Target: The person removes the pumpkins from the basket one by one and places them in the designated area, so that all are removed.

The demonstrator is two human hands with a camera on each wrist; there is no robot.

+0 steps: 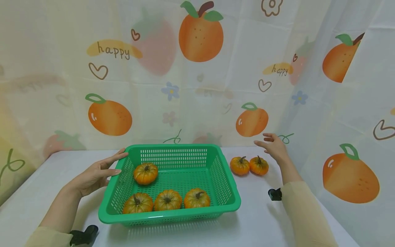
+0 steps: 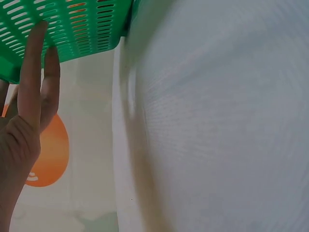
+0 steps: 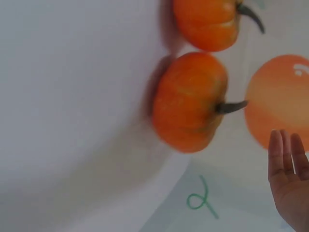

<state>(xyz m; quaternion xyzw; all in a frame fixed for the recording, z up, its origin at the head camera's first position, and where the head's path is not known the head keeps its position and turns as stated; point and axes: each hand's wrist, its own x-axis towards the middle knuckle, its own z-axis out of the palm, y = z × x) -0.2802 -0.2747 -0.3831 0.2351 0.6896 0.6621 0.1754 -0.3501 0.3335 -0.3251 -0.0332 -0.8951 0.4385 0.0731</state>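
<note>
A green plastic basket [image 1: 172, 215] stands on the white table with several small orange pumpkins inside, one of them [image 1: 146, 173] at the back left. My left hand [image 1: 95, 175] rests against its left side, thumb and fingertips on the rim. In the left wrist view, straight fingers [image 2: 31, 72] touch the slotted wall. Right of the basket sit two pumpkins side by side, a left one [image 1: 239, 166] and a right one [image 1: 259, 166]. My right hand [image 1: 274, 147] hovers just above and right of that pair, holding nothing, fingers extended.
A curtain [image 1: 197, 103] printed with oranges, hearts and flowers hangs behind the table and along its right side. The white tabletop [image 1: 253, 219] extends around the basket. Each wrist carries a black camera mount, one [image 1: 84, 236] left and one [image 1: 274, 194] right.
</note>
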